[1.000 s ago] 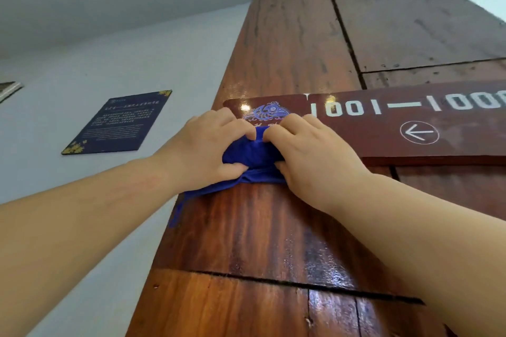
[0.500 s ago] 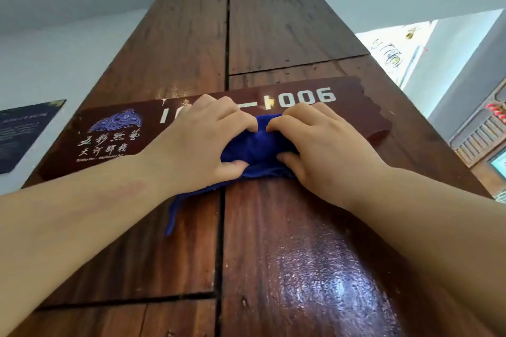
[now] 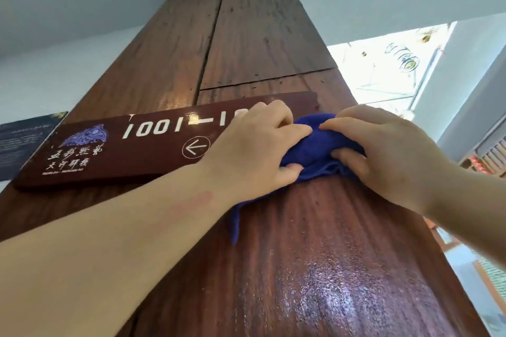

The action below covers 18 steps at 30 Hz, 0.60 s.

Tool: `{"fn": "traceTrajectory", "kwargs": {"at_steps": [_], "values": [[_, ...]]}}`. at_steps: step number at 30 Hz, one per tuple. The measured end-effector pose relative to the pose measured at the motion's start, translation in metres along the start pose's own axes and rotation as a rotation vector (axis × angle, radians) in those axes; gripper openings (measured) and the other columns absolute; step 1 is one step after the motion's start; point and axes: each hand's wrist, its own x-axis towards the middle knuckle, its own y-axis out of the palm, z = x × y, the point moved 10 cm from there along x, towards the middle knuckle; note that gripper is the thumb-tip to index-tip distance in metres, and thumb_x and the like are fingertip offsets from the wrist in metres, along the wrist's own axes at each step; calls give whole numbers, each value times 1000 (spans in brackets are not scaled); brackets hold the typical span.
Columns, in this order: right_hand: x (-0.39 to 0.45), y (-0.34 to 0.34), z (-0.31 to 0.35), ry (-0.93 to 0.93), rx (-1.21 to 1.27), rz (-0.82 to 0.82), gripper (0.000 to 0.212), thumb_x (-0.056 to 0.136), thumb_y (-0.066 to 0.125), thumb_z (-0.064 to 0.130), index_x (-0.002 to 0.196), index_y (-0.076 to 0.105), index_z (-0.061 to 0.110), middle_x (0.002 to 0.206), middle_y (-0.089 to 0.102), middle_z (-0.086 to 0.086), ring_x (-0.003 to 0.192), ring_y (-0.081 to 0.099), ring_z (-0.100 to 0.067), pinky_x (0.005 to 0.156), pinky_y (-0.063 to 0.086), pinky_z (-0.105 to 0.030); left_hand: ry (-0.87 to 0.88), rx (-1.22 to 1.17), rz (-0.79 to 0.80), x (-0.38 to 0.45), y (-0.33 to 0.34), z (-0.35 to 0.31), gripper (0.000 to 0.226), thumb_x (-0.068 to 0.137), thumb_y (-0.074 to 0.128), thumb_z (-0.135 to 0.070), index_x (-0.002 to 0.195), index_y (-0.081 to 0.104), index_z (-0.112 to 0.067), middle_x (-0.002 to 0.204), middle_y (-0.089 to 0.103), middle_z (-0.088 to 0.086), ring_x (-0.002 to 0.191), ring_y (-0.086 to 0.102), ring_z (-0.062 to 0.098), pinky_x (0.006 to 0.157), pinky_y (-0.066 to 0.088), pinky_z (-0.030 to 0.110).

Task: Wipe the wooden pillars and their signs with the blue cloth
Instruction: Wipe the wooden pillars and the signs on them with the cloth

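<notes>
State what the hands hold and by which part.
Both the left hand and right hand pinch the bunched middle of the blue cloth; one corner hangs free.

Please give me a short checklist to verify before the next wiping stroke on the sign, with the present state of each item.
1. Both hands on the cloth: ok. The left hand and right hand pinch it from either side.
2. Cloth pressed against the sign: ok, at its right end.
3. Cloth bunched, not flat: not ok for wide coverage; one tail hangs down the pillar.
4. Right end of the sign wiped fully: cannot tell, hands cover it.
5. Sign fixed firmly to the pillar: cannot tell.
6. Left part of the sign free for a stroke: ok.
</notes>
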Motion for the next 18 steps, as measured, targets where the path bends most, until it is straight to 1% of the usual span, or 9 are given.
{"fn": "traceTrajectory", "kwargs": {"at_steps": [2,5,6,8,10,11,13,16,18], "values": [[-2,-2,-10,42,28,-9,40,78,67,12,118,64,15,116,64,-6,101,60,-31,84,44,-34,-33,9,10,7,5,-5,49,69,59,-36,113,63,-16,96,52,7,82,48,26,75,45,48],[0,-2,-13,40,40,-8,39,79,66,11,118,65,16,115,67,-2,101,61,-27,83,44,-32,-71,5,-5,9,7,-3,46,70,59,-37,112,63,-17,94,50,5,81,47,24,74,45,47],[0,-3,-11,29,38,-10,37,79,64,9,115,66,15,113,68,-2,98,62,-28,80,45,-33,-88,0,-11,8,7,-2,45,71,58,-37,111,63,-18,94,49,4,81,47,24,74,45,47],[-3,-4,-10,27,-6,-2,31,78,57,8,106,67,17,102,71,0,87,64,-29,68,48,-33,-122,-5,-19,9,7,-3,44,72,55,-39,110,62,-19,94,48,2,82,47,23,74,45,46],[-3,-2,-14,94,-68,1,28,78,50,14,101,63,23,93,69,3,76,61,-29,59,42,-30,-145,-3,-21,12,7,-5,45,73,53,-40,112,62,-19,94,48,1,83,48,22,76,45,44],[0,1,-16,126,-91,4,28,77,48,16,101,61,26,92,68,4,74,60,-29,58,41,-30,-157,-8,-20,15,8,-5,46,74,53,-41,114,61,-20,95,49,1,84,48,21,77,45,43],[8,7,-23,137,-105,18,29,79,47,17,102,59,29,92,67,4,75,59,-28,61,44,-32,-180,-26,-10,21,10,-2,47,76,50,-44,116,61,-21,95,48,0,87,47,18,79,45,40],[19,6,-34,115,8,47,35,83,47,15,110,61,31,94,69,2,78,59,-25,67,47,-34,-219,-48,15,32,12,8,44,78,48,-47,111,63,-23,95,48,-1,89,49,17,80,47,40],[28,5,-40,121,19,34,36,84,47,15,111,63,33,93,70,0,79,59,-25,68,48,-35,-232,-50,28,41,13,16,42,79,50,-48,112,63,-26,96,50,1,91,51,19,81,47,39]]}}
